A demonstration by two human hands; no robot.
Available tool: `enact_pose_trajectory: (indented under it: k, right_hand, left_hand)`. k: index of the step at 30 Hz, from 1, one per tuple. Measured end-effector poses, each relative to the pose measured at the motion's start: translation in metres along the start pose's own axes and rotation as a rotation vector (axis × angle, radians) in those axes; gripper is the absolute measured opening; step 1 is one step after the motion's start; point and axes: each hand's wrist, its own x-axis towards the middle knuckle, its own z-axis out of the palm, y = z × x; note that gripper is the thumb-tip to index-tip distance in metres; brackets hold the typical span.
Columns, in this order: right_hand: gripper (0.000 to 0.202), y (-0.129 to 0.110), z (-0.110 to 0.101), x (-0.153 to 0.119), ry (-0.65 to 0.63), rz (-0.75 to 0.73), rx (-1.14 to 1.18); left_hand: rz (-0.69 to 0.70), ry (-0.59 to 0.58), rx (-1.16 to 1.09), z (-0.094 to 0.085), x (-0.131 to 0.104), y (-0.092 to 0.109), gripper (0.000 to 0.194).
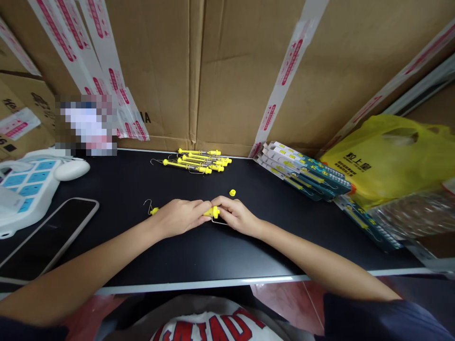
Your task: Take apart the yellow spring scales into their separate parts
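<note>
Near the middle of the black table, my left hand [181, 215] is wrapped around a yellow tubular spring scale [215, 211]. A wire hook on its yellow end piece sticks out to the left of that hand. My right hand [240, 215] is closed at the scale's other end, fingertips against the yellow end fitting. A bent wire shows below those fingers, and what lies between the fingertips is partly hidden. Just beyond my right hand, a small yellow cap [232, 192] lies loose. Most of the scale's tube is covered by my left hand.
Several similar spring scales [194, 163] lie piled at the back. Printed boxes [302, 170] are stacked at right, beside a yellow plastic bag [387, 161]. On the left are a phone [50, 239] and a white power strip [31, 184]. Large cardboard [227, 80] stands behind.
</note>
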Motion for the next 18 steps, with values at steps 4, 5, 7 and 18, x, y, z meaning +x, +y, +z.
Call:
enact_pose_trajectory:
  k: [4, 5, 7, 18]
  right_hand:
    - [0.017, 0.0, -0.003, 0.0, -0.051, -0.009, -0.037]
    - [0.017, 0.0, -0.003, 0.0, -0.058, -0.009, -0.042]
    - [0.018, 0.001, -0.004, 0.001, -0.068, -0.016, -0.051]
    - [0.017, 0.008, -0.017, 0.005, 0.035, 0.171, -0.45]
  left_hand:
    - [0.014, -0.014, -0.017, 0.001, 0.0, -0.003, 0.022]
    - [0.009, -0.008, -0.013, 0.001, 0.0, -0.002, 0.023]
    - [-0.001, 0.003, -0.008, -0.001, 0.0, 0.001, 0.023]
    - [-0.139, 0.023, 0.044, -0.002, 0.003, -0.01, 0.021]
